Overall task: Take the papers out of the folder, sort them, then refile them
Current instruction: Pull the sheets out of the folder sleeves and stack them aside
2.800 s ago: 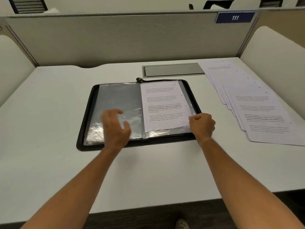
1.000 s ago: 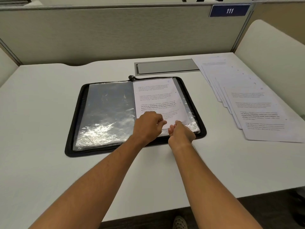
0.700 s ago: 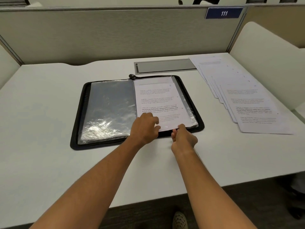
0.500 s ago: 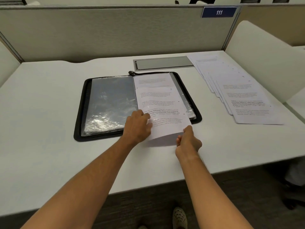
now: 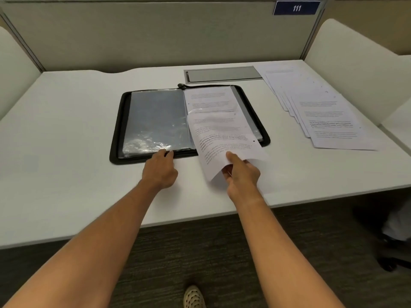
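**Sheet pinched, folder steadied**

The right hand [image 5: 241, 174] pinches the near corner of a printed sheet [image 5: 224, 138], which slants away over the open folder [image 5: 191, 123]. The left hand [image 5: 160, 168], fingers straight, presses the folder's near edge, just beside the sheet.

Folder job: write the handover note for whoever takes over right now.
Left hand: fingertips rest on the near edge of the open folder, steadying it.
Right hand: pinches the near edge of a printed sheet, which lies partly over the folder's right side.
Another sheet sits in the right-hand sleeve. The left sleeve looks empty.
Done: a fanned pile of papers lies on the desk, right of the folder.
Left: lay this sheet down, empty remaining sleeves, sort, refile.
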Tool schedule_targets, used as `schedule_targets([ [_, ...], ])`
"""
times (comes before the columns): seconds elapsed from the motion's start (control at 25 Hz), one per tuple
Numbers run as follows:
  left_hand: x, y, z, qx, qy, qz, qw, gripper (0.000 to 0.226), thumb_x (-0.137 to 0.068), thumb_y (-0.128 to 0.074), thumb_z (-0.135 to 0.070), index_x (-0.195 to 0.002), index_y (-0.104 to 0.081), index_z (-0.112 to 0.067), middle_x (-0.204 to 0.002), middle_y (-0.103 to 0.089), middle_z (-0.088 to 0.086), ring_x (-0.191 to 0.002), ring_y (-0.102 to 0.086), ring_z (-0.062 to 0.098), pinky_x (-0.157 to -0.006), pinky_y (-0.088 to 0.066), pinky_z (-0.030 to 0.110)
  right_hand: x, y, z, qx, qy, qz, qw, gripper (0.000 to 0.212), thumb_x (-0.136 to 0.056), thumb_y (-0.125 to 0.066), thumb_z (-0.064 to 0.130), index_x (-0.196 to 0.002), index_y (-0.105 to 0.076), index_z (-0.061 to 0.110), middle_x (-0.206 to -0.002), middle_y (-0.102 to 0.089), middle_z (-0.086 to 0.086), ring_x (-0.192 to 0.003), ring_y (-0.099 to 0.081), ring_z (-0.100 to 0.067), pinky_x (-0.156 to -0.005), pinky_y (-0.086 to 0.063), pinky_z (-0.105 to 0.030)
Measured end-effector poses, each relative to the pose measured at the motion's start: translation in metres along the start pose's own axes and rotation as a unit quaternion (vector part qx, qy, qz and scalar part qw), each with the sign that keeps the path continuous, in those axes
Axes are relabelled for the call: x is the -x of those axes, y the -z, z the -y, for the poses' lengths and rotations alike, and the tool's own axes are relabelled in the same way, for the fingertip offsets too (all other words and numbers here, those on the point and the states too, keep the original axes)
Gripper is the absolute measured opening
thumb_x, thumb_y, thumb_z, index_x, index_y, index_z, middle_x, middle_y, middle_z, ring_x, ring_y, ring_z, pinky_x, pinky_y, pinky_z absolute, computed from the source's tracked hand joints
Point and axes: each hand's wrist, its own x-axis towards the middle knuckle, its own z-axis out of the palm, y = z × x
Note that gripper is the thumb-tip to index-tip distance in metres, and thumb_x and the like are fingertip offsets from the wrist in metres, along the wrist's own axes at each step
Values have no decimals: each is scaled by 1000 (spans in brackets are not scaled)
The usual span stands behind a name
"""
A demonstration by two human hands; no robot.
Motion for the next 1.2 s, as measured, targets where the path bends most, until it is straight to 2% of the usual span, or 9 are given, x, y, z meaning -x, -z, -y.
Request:
schedule_targets([
  [0.2,33,-3,-2,-5,9,7,1000,54,-99,-39,-16,-151,-29,-7,-160,-20,15,-144,-26,33,-115,-27,46,48,9,36,-12,28,55,998,27,-79,-80,9,-103,-68,13,-110,-71,-10,-99,-69,-25,-74,-61,-32],
  [0.32,50,-3,-12,2,-6,1,1000,51,-100,-39,-20,-150,-31,-7,-160,-21,15,-144,-27,32,-114,-28,46,79,17,68,-52,60,104,991,35,-80,-80,9,-113,-67,7,-111,-72,-13,-96,-71,-22,-73,-60,-29],
  [0.44,55,1,-28,14,-27,-12,999,51,-101,-39,-22,-149,-32,-7,-159,-23,16,-143,-30,33,-113,-30,46,98,21,103,-87,105,140,981,21,-82,-77,7,-101,-69,10,-93,-72,-8,-81,-70,-17,-67,-58,-26],
  [0.52,48,4,-38,23,-38,-23,999,52,-101,-39,-23,-149,-33,-6,-157,-27,16,-141,-32,33,-112,-30,46,98,18,127,-111,139,150,972,21,-82,-77,7,-101,-69,11,-84,-70,-4,-72,-68,-13,-65,-56,-25],
  [0.64,30,7,-49,29,-52,-29,998,49,-101,-42,-25,-145,-38,-5,-152,-35,15,-136,-37,34,-111,-32,45,73,9,162,-133,163,142,967,24,-81,-78,7,-102,-68,10,-81,-67,-3,-67,-64,-11,-63,-56,-24],
  [0.8,-9,8,-60,57,-81,-47,994,44,-99,-45,-25,-139,-45,-6,-144,-44,15,-127,-45,35,-106,-37,46,14,-11,200,-138,189,114,965,20,-81,-78,6,-98,-68,8,-80,-67,-5,-74,-64,-15,-62,-56,-24],
  [1.04,-57,5,-75,59,-91,-42,993,52,-102,-42,-32,-149,-36,-10,-157,-30,11,-144,-28,29,-118,-24,43,-54,-19,266,-167,304,115,931,33,-83,-75,1,-112,-62,6,-93,-69,-9,-77,-71,-16,-63,-56,-25],
  [1.12,-68,6,-81,58,-102,-42,992,52,-102,-42,-33,-149,-36,-10,-158,-30,11,-145,-27,29,-118,-24,43,-74,0,277,-180,324,111,922,27,-83,-74,0,-107,-63,7,-93,-69,-9,-80,-71,-16,-68,-56,-27],
  [1.2,-80,5,-88,54,-107,-42,992,51,-102,-43,-33,-148,-38,-10,-158,-30,10,-144,-28,29,-117,-24,43,-100,29,269,-200,303,63,930,21,-83,-73,-3,-99,-66,8,-92,-71,-7,-82,-71,-16,-68,-56,-25],
])
